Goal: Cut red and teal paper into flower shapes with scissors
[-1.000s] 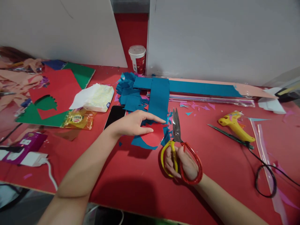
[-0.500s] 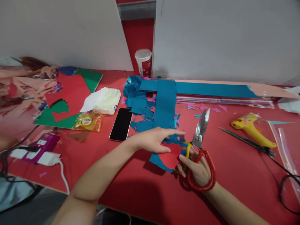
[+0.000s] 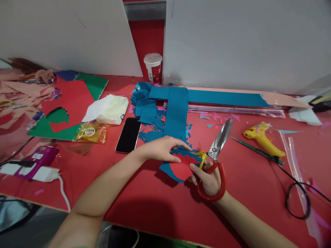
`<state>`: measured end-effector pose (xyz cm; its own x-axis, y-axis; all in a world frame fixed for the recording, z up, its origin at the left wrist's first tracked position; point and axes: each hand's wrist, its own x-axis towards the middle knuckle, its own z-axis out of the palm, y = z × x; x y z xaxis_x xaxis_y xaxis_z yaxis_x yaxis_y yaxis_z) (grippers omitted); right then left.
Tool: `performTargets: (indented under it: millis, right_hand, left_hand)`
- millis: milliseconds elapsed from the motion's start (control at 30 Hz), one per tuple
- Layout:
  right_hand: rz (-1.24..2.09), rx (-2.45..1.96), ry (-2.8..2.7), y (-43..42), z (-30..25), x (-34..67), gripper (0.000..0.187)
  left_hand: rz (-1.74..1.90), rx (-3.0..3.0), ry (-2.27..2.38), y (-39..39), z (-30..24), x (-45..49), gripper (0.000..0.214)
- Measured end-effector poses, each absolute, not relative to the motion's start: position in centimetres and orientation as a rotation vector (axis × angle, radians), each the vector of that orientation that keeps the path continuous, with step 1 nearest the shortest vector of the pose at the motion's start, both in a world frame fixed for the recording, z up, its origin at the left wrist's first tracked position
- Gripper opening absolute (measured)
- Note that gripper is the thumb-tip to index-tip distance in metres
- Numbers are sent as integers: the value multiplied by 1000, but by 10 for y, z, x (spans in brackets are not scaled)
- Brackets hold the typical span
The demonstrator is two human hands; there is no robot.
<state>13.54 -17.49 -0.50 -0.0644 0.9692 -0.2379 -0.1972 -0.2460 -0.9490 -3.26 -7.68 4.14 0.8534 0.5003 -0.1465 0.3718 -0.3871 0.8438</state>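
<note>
My left hand (image 3: 161, 148) rests with curled fingers on a blue paper piece (image 3: 165, 168) that carries a red rounded cut-out (image 3: 181, 169), thumb and fingers pinching its upper edge. My right hand (image 3: 208, 179) grips scissors (image 3: 216, 151) with one yellow and one red handle loop; the steel blades point up and to the right, closed. The thumb of that hand touches the right edge of the red cut-out. Both lie on the red table (image 3: 144, 199), just below a wide blue paper strip (image 3: 177, 112).
A black phone (image 3: 128, 135) lies left of my left hand. Blue scraps (image 3: 144, 106), a tissue pack (image 3: 110, 109), red and green sheets (image 3: 67, 103), a cup (image 3: 153, 67), a yellow glue gun (image 3: 261, 137) with black cord (image 3: 294, 193), and a purple box (image 3: 38, 159) surround the area.
My left hand went from flat on the paper to pinching it. My right hand brought the scissors closer to the cut-out, blades swinging from straight up to up-right.
</note>
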Motion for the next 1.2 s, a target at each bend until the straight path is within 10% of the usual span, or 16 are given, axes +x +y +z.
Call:
performTargets:
  millis: [633, 1200]
  right_hand:
    - [1300, -1210, -807, -165, -7, 142, 30]
    - [1917, -637, -756, -189, -31, 130, 46]
  left_hand:
    - [352, 1527, 1058, -91, 23, -8, 30]
    - [1049, 1137, 1081, -68, 52, -40, 27]
